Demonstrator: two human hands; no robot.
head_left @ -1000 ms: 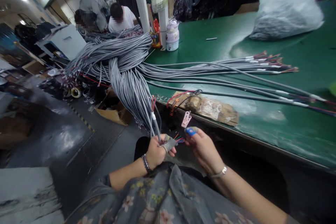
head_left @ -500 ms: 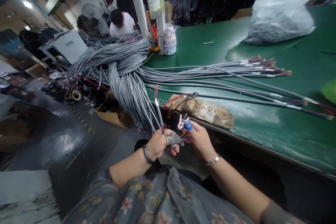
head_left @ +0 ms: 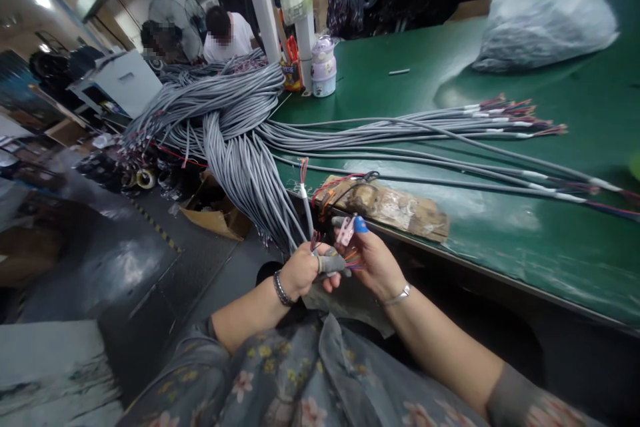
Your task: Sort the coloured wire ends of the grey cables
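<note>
My left hand (head_left: 306, 270) is closed on a grey cable, its fingertips in grey covers. Several thin coloured wires (head_left: 354, 259) fan out from its fingers toward my right hand. Facing it is my right hand (head_left: 383, 263), with a blue cover on the thumb. It pinches a small pink clip-like tool (head_left: 345, 232) just above the wire ends; the tool's exact kind is unclear. Next to my left hand, another grey cable end (head_left: 304, 192) with a white band and bare coloured wires sticks up. A thick bundle of grey cables (head_left: 245, 167) hangs over the table edge behind.
On the green table (head_left: 500, 253) lies a worn wooden block (head_left: 400, 213) with wires at its near edge. Long cables (head_left: 400, 133) stretch to the right. A plastic bag (head_left: 545, 20), a lilac container (head_left: 324, 70) and a post stand farther back. Another person (head_left: 227, 37) bends at the far left.
My right hand has shifted slightly left, and the pink tool has turned in its fingers. The left hand keeps its grip on the cable. The view has tilted slightly.
</note>
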